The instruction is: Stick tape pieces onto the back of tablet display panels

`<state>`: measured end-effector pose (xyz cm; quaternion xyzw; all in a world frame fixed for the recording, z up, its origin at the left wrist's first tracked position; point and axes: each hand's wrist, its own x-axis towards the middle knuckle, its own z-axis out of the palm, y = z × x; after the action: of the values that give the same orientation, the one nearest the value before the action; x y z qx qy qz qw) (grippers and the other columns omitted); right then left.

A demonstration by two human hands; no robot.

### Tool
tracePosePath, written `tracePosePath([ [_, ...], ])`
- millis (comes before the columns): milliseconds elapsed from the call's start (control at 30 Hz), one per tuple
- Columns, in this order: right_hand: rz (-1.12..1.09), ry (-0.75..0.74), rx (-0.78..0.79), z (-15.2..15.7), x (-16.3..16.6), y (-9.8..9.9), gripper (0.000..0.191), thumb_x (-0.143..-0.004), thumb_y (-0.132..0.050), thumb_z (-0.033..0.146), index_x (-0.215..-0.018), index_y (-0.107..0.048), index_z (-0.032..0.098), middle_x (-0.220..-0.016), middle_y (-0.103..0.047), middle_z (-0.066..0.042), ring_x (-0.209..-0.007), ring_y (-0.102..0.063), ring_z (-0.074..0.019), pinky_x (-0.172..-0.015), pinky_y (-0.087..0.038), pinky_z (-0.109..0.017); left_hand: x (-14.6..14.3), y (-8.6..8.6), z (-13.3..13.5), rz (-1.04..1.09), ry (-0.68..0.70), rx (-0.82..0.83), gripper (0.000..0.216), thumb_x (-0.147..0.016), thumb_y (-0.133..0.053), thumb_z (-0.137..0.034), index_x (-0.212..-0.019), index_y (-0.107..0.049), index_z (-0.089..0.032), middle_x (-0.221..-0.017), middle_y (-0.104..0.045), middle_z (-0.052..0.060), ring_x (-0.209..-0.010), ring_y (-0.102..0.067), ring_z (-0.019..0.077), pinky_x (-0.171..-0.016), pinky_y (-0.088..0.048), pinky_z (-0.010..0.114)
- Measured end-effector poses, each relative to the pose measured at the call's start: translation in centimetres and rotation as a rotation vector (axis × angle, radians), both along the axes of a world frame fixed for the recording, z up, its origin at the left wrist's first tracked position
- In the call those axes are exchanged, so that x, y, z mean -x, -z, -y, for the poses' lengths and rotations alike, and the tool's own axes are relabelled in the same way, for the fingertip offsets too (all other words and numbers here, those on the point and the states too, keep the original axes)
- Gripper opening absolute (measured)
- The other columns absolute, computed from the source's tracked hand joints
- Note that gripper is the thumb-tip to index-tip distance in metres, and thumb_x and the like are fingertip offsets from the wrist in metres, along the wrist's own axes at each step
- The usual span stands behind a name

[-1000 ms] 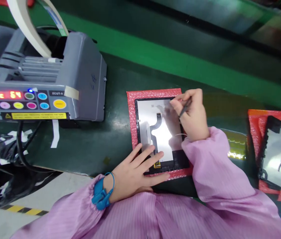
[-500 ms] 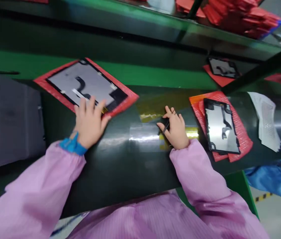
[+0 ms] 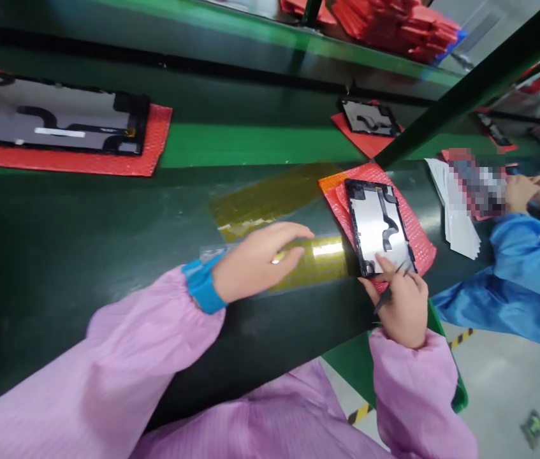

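My right hand (image 3: 403, 306) is at the near edge of a tablet screen panel (image 3: 377, 223), with its thumb and fingertips touching the lower end. Held in the same hand is a thin black tool, seemingly tweezers (image 3: 383, 298), partly hidden by the fingers. The panel lies silver back up, showing a black flex cable, on red bubble-wrap bags (image 3: 420, 245). My left hand (image 3: 260, 261), with a blue band at the wrist, hovers open and holds nothing. Beneath and beside it are sheets of yellow film pieces (image 3: 317, 261) and amber film (image 3: 260, 204).
Another screen panel (image 3: 83, 121) lies on a red bubble-wrap bag (image 3: 159, 137) at the far left. A smaller-looking panel (image 3: 370, 119) is behind a green post (image 3: 442, 115). White papers (image 3: 456, 217) lie to the right, beside a co-worker's blue sleeves (image 3: 532, 261).
My left hand has left the panel at the left and moved right over the film sheets. My right hand has moved right to the other panel. The view has swung right; the left panel now lies farther back.
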<state>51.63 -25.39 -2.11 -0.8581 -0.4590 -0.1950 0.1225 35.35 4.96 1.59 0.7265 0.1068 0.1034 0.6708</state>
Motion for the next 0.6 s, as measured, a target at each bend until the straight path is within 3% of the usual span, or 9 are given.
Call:
tracePosePath([
  [100, 0.125, -0.089, -0.036, -0.3, -0.2, -0.5, 0.025, -0.095, -0.065, 0.019, -0.075, -0.052, 0.025, -0.112, -0.083, -0.006, -0.084, -0.076, -0.0210, -0.087, -0.051, -0.039, -2.0, -0.2, 4.4, -0.022, 0.069, 0.097, 0.038, -0.101, -0.066, -0.038, -0.133, -0.063, -0.018, -0.135, -0.064, 0.011, -0.114, -0.067, 0.0258, -0.096, -0.059, 0.048],
  [200, 0.172, -0.086, -0.222, -0.8, 0.8, -1.2, 0.032, -0.090, -0.069, 0.014, -0.070, -0.048, 0.027, -0.107, -0.084, -0.004, -0.083, -0.076, -0.0210, -0.077, -0.053, -0.035, -4.2, -0.3, 7.6, -0.032, 0.130, 0.198, 0.038, -0.101, -0.067, -0.038, -0.133, -0.062, -0.018, -0.134, -0.064, 0.011, -0.113, -0.067, 0.0256, -0.095, -0.060, 0.047],
  [333, -0.161, -0.178, -0.280, -0.3, 1.4, -2.3, 0.032, -0.091, -0.075, 0.027, -0.074, -0.049, 0.026, -0.097, -0.083, -0.006, -0.079, -0.076, -0.0211, -0.070, -0.053, -0.033, -5.8, -1.2, 10.0, -0.029, 0.175, 0.313, 0.039, -0.100, -0.068, -0.038, -0.133, -0.062, -0.019, -0.134, -0.064, 0.011, -0.115, -0.067, 0.0261, -0.095, -0.060, 0.046],
  [400, -0.336, -0.073, -0.433, 0.3, -0.5, -2.9, 0.028, -0.095, -0.071, 0.036, -0.081, -0.049, 0.026, -0.095, -0.081, -0.007, -0.083, -0.076, -0.0217, -0.076, -0.055, -0.035, -6.1, -2.0, 10.2, -0.032, 0.177, 0.361, 0.038, -0.100, -0.068, -0.038, -0.133, -0.062, -0.019, -0.134, -0.064, 0.011, -0.115, -0.067, 0.0261, -0.095, -0.060, 0.046],
  [500, -0.443, 0.205, -0.676, 1.0, -6.3, -3.5, 0.029, -0.097, -0.065, 0.049, -0.091, -0.047, 0.026, -0.095, -0.075, -0.006, -0.091, -0.073, -0.0226, -0.088, -0.054, -0.041, -5.5, -3.6, 9.2, -0.051, 0.158, 0.414, 0.038, -0.101, -0.067, -0.038, -0.133, -0.062, -0.018, -0.133, -0.065, 0.011, -0.112, -0.068, 0.0254, -0.094, -0.060, 0.047],
  [600, -0.550, 0.305, -0.567, 0.6, -12.5, -3.3, 0.034, -0.090, -0.074, 0.052, -0.101, -0.055, 0.026, -0.107, -0.071, -0.006, -0.095, -0.069, -0.0218, -0.091, -0.054, -0.042, -3.0, -5.3, 6.8, -0.077, 0.109, 0.457, 0.042, -0.096, -0.072, -0.036, -0.133, -0.063, -0.018, -0.128, -0.068, 0.011, -0.109, -0.070, 0.0255, -0.089, -0.062, 0.042],
])
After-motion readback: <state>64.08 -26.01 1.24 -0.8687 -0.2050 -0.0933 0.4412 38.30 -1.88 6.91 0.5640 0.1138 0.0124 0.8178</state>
